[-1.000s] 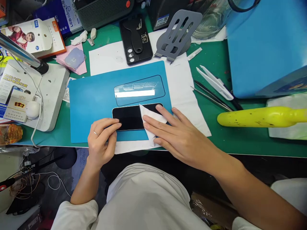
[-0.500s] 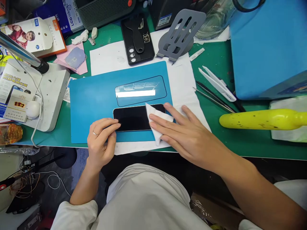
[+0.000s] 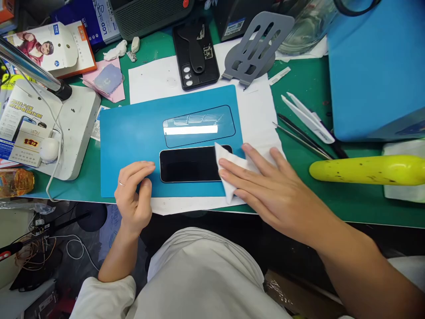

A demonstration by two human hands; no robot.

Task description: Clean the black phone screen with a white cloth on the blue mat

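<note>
A smartphone lies flat, dark screen up, on a blue mat. Over its right end rests a folded white wipe. My right hand holds this wipe under its extended fingers, and the phone's right end is hidden beneath. To the left of the phone, my left hand hovers apart from it, fingers curved, thumb separate and nothing between them. Just above the phone, a clear screen protector with a black border lies on the mat.
White paper shows around the mat. Behind stand a black phone case and a grey phone stand. Tweezers and a yellow bottle lie at right. A white lamp base occupies the left.
My left hand has let go of the phone's left end and drawn back left. My right hand has slid the wipe rightward, uncovering more screen. The whole view has shifted slightly.
</note>
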